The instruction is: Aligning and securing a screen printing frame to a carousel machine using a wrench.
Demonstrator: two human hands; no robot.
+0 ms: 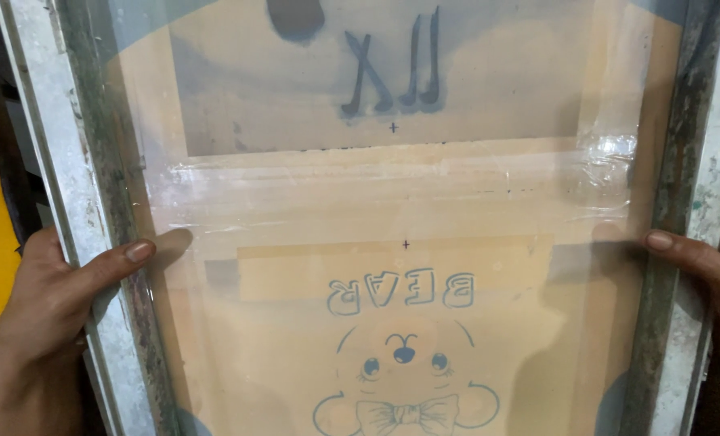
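The frame (pixel 77 186) runs past the top and bottom edges. The bear drawing (pixel 404 379) is cut off below its bow. The right hand (pixel 711 270) shows little beyond its thumb; fingers of both hands lie hidden behind the frame.

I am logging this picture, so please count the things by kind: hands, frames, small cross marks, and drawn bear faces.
Hands: 2, left hand and right hand
Frame: 1
Cross marks: 2, upper and lower
Bear face: 1
Total: 6
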